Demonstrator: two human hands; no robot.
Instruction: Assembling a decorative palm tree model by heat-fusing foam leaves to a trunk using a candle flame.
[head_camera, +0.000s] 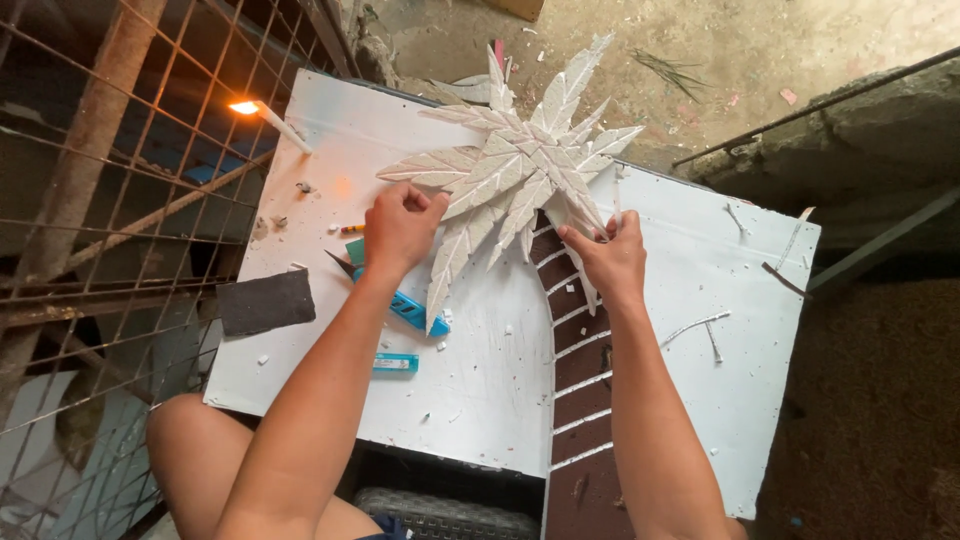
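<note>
A white foam palm tree lies on a white board (480, 370). Its crown of carved leaves (515, 165) spreads at the top; its brown trunk (580, 380) with white bands runs down to the near edge. My left hand (400, 225) is closed on a leaf at the left side of the crown. My right hand (610, 255) pinches a thin white leaf piece (600, 215) where the crown meets the trunk. Just under my left wrist sits a blue utility knife (405, 305).
A lit candle (265, 115) lies at the board's far left corner. A dark sandpaper sheet (265, 302) hangs over the left edge. A small blue blade case (395, 363) and foam scraps litter the board. Wire mesh (110, 200) stands left; my bare knee (200, 440) is below.
</note>
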